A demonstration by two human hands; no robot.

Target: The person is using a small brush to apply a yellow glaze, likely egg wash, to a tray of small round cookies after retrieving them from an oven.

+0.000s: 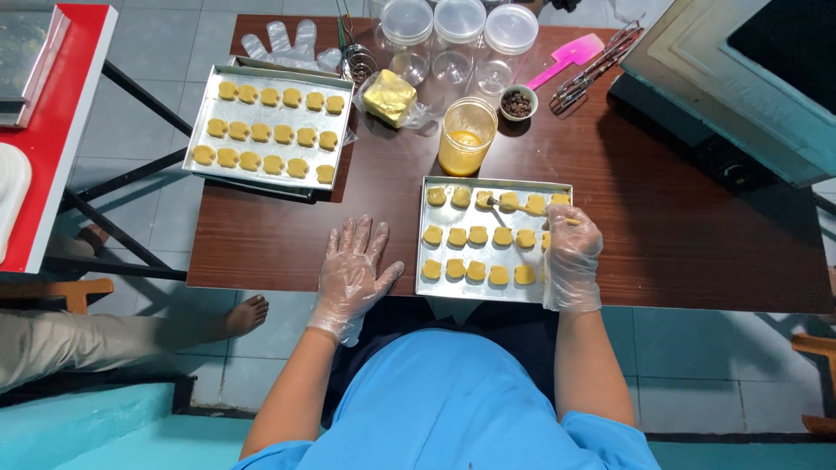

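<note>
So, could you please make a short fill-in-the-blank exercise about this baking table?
1. The right hand holds a small ____ over the near tray.
2. The left hand lies ____ on the brown table.
3. The spatula is ____ in colour.

Missing words: brush; flat; pink

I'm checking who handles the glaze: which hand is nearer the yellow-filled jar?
Right. The right hand holds a brush over the near tray, just below and right of the jar. The left hand lies flat on the table, farther down-left.
</note>
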